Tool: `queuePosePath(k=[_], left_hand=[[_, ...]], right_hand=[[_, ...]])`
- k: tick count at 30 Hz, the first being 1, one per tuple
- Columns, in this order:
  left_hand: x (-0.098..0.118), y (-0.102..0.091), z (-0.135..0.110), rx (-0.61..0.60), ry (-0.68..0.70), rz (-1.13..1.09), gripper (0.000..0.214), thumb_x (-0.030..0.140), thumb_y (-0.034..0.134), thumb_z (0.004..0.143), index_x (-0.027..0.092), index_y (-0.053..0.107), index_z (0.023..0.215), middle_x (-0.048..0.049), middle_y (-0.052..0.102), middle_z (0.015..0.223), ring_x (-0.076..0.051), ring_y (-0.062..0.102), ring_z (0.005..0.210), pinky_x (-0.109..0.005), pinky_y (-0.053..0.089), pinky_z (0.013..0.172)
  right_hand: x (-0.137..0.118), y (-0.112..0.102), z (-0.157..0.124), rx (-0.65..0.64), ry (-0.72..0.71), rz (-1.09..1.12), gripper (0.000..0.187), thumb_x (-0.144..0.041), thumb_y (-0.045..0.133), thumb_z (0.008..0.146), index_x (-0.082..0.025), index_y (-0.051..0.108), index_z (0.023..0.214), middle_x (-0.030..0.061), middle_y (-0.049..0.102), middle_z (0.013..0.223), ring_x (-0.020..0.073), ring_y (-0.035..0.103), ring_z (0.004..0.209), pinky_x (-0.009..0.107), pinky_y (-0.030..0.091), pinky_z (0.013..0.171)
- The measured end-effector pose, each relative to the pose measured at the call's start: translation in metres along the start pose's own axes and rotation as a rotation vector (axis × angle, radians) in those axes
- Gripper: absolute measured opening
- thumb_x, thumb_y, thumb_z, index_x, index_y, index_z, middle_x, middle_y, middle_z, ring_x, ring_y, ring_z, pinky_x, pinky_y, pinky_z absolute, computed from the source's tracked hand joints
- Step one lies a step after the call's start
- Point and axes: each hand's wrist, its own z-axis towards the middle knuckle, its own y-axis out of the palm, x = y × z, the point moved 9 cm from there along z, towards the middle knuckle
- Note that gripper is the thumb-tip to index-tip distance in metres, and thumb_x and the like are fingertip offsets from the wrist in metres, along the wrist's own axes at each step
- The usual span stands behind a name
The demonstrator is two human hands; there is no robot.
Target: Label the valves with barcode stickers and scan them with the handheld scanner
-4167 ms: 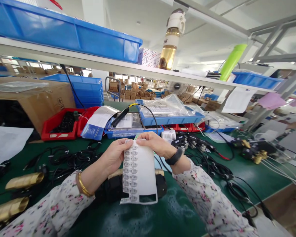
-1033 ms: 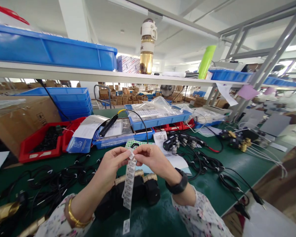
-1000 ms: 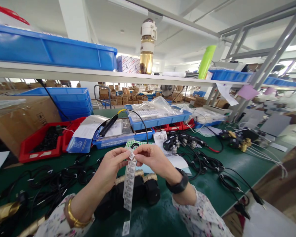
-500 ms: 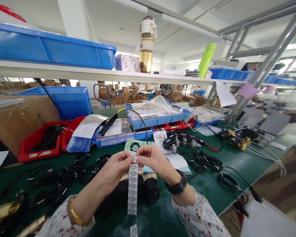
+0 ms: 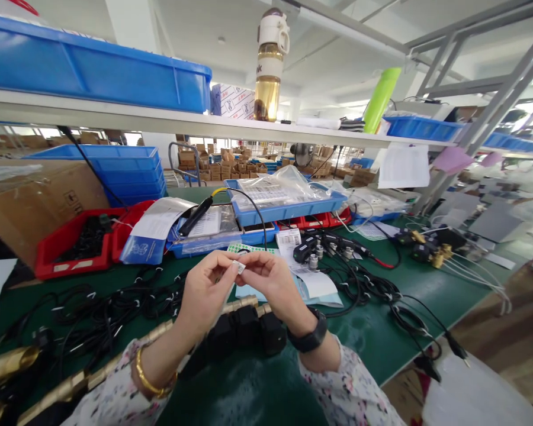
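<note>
My left hand [image 5: 206,290] and my right hand [image 5: 270,287] meet at mid-view, fingertips pinched together. Between them shows a small white printed piece of the label strip [image 5: 238,267]. Most of the strip is hidden; a thin pale edge below my left hand may be part of it. Below the hands several black-bodied valves with brass ends [image 5: 273,332] stand in a row on the green table [image 5: 257,390]. Just behind the fingertips lies a sheet of green dot stickers [image 5: 260,249], partly covered by the hands.
Bundles of black cables [image 5: 111,307] lie to the left, others [image 5: 382,290] to the right. Red bins [image 5: 77,269] and a blue tray [image 5: 288,208] line the back. A shelf [image 5: 195,126] above carries a drink bottle [image 5: 269,71]. Brass fittings [image 5: 9,365] lie front left.
Both hands have moved slightly up, closer together. The label strip, which hung straight down from the fingers, has swung out of clear view, leaving a small white piece showing.
</note>
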Motion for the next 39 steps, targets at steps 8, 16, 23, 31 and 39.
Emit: queuePosePath(k=[8, 16, 23, 31, 39], left_hand=[[-0.012, 0.004, -0.005, -0.08, -0.071, -0.223, 0.016, 0.028, 0.065, 0.078, 0.016, 0.064, 0.068, -0.0052, 0.062, 0.098, -0.018, 0.058, 0.087, -0.027, 0.047, 0.076], [-0.031, -0.001, -0.003, -0.001, -0.236, -0.399, 0.018, 0.031, 0.074, 0.07, 0.015, 0.066, 0.074, -0.002, 0.062, 0.077, -0.012, 0.056, 0.07, -0.022, 0.045, 0.067], [-0.047, 0.009, -0.008, -0.085, -0.446, -0.575, 0.022, 0.031, 0.074, 0.07, 0.013, 0.064, 0.073, -0.0007, 0.059, 0.07, -0.011, 0.053, 0.064, -0.021, 0.043, 0.06], [-0.046, 0.009, -0.011, -0.088, -0.437, -0.511, 0.024, 0.034, 0.073, 0.07, 0.013, 0.063, 0.074, -0.0007, 0.058, 0.069, -0.01, 0.052, 0.063, -0.02, 0.041, 0.059], [-0.048, 0.008, -0.012, -0.052, -0.453, -0.516, 0.026, 0.035, 0.076, 0.067, 0.014, 0.062, 0.072, -0.0002, 0.058, 0.068, -0.011, 0.052, 0.062, -0.021, 0.041, 0.059]], right_hand=[[0.002, 0.001, 0.002, -0.001, -0.011, 0.121, 0.035, -0.028, 0.08, 0.063, -0.016, 0.048, 0.073, -0.0035, 0.061, 0.062, 0.0093, 0.059, 0.052, 0.019, 0.048, 0.052], [0.008, 0.001, -0.001, -0.015, 0.025, 0.138, 0.032, -0.028, 0.078, 0.067, -0.016, 0.051, 0.076, -0.0016, 0.063, 0.066, 0.011, 0.063, 0.057, 0.021, 0.051, 0.058], [0.002, 0.005, -0.003, -0.092, -0.001, 0.087, 0.023, -0.036, 0.064, 0.083, -0.014, 0.062, 0.086, 0.0031, 0.065, 0.076, 0.0112, 0.063, 0.065, 0.024, 0.052, 0.065], [0.008, 0.005, -0.003, -0.055, 0.028, 0.054, 0.024, -0.037, 0.07, 0.077, -0.015, 0.06, 0.08, 0.0012, 0.064, 0.067, 0.0104, 0.061, 0.058, 0.021, 0.05, 0.058], [0.003, 0.005, -0.005, -0.027, 0.011, 0.054, 0.025, -0.038, 0.068, 0.078, -0.015, 0.059, 0.077, 0.0019, 0.064, 0.067, 0.0117, 0.061, 0.06, 0.023, 0.051, 0.059]])
